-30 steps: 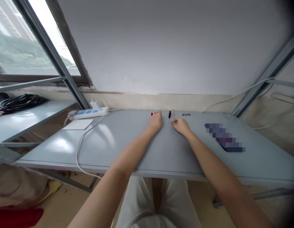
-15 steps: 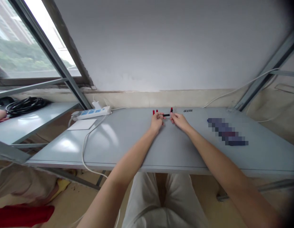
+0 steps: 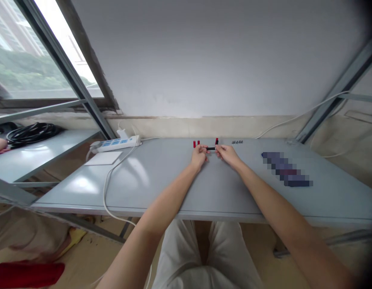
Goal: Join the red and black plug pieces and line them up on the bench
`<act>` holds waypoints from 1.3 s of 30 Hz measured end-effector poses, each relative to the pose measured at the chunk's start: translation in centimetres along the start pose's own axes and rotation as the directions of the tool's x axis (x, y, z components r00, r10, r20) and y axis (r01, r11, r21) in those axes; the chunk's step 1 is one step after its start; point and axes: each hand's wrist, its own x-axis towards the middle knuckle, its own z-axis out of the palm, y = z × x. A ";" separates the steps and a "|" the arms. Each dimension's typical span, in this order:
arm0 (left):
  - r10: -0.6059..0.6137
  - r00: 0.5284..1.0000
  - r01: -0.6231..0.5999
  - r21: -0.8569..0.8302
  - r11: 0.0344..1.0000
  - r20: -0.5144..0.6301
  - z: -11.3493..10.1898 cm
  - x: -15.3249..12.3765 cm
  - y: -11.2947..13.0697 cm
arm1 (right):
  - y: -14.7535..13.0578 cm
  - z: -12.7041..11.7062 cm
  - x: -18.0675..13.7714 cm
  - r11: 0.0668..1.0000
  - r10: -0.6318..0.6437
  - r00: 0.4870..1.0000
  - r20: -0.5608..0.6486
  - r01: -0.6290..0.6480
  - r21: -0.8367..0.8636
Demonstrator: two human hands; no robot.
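A slim black rod (image 3: 210, 149) lies level between my two hands above the grey table, its exact kind too small to make out. My left hand (image 3: 199, 156) is closed, its fingers pinching the rod's left end. At the other end, my right hand (image 3: 229, 155) has thumb and fingers pressed together on the tip. Just beyond my left hand stand two short red cylinders (image 3: 194, 144). A red-topped black cylinder (image 3: 217, 141) shows upright behind my right fingers, its lower part hidden. Several small dark pieces (image 3: 237, 142) lie in a row to the right.
A white power strip (image 3: 116, 143) and a flat white box (image 3: 104, 158) are on the table's left side, with a white cable (image 3: 106, 188) running over the front edge. A blurred-out dark blue item (image 3: 286, 169) lies at right. Coiled black cable (image 3: 35, 134) rests on the neighbouring table.
Both hands stay nearly in place with the rod between them. The rod appears slightly lower, and its right end now meets my right fingertips. The view has shifted a little.
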 end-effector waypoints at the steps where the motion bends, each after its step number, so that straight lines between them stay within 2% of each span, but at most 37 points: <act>1: -0.004 1.000 0.004 -0.005 1.000 -0.007 0.0 0.0 0.0 | 0.0 0.0 0.0 1.000 -0.010 1.000 0.005 0.010 -0.006; 12: -0.033 0.999 0.033 -0.020 0.999 -0.038 -0.1 -0.2 0.4 | -0.2 -0.5 -0.2 0.981 -0.145 0.989 0.037 0.149 -0.124; 18: -0.097 0.990 0.096 -0.021 0.995 -0.102 -0.7 0.5 0.1 | -0.6 -1.4 -0.5 0.947 -0.247 0.969 -0.014 0.238 -0.214; 24: -0.086 0.990 0.084 -0.017 0.996 -0.113 -0.7 0.7 -0.3 | -0.9 -1.4 -1.0 0.916 -0.252 0.966 0.059 0.257 -0.308; 31: -0.034 0.990 0.041 0.047 0.998 -0.135 -0.5 0.5 -0.4 | -1.0 -1.5 -1.1 0.784 -0.288 0.949 0.127 0.310 -0.538; 39: 0.004 0.991 0.002 0.048 0.999 -0.132 -0.2 0.5 -0.5 | -1.0 -1.8 -1.2 0.626 -0.318 0.944 0.088 0.279 -0.728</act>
